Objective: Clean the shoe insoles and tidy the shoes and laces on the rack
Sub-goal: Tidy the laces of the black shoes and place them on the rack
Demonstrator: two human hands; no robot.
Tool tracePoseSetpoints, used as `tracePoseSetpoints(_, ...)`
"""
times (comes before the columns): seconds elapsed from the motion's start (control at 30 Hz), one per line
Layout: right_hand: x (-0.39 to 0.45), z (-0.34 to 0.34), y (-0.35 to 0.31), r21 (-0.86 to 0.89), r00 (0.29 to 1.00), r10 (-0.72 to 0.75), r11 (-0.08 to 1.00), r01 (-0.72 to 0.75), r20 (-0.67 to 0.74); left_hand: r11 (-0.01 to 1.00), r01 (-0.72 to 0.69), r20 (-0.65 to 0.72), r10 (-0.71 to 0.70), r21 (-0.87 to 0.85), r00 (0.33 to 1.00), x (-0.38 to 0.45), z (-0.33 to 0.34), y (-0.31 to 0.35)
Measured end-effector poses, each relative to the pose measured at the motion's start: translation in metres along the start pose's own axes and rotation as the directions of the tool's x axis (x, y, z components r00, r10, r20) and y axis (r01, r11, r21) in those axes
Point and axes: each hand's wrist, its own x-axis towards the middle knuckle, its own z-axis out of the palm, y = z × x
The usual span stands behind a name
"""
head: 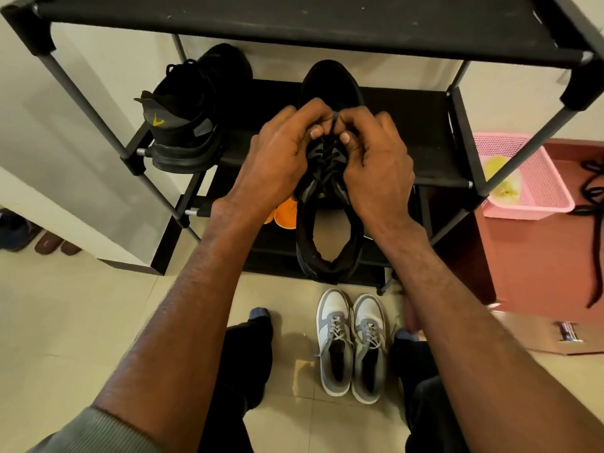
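Shoe (330,204), black, one, at centre: toe resting on the middle shelf (431,148) of the rack (457,27), heel hanging over the shelf's front edge toward 6 o'clock. Left hand (277,152) and right hand (376,155), two, both curled tight over the laces (327,152) at the tongue, thumbs and fingers pinching them.

Risks, judged: the overhanging heel could tip off the shelf if a lace is pulled hard toward 6 o'clock; uneven tugging could leave the lacing lopsided or knotted.

Count: black shoes on the middle shelf, two, the second (186,125) at 10 o'clock. Grey-and-white sneakers (351,344), one pair, on the floor at 6 o'clock. Pink basket (536,178), one, at 3 o'clock. Loose black lace (595,191), one, at the 3 o'clock edge. Insoles: none clearly seen.
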Motion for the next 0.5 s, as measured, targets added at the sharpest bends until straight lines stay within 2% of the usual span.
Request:
tracePoseSetpoints(0.17,0.0026,0.0038,-0.0021,0.223,0.996,0.079,0.971,-0.083,0.026,0.998,0.051,-0.044,-0.049,0.039,0.998,-0.0006,0.0058,0.0029)
tracePoseSetpoints(0.5,0.0032,0.0020,0.0027,0.292,0.995,0.098,0.951,-0.103,0.033,0.998,0.004,-0.027,-0.005,-0.062,1.000,-0.0009,0.0033,0.0000)
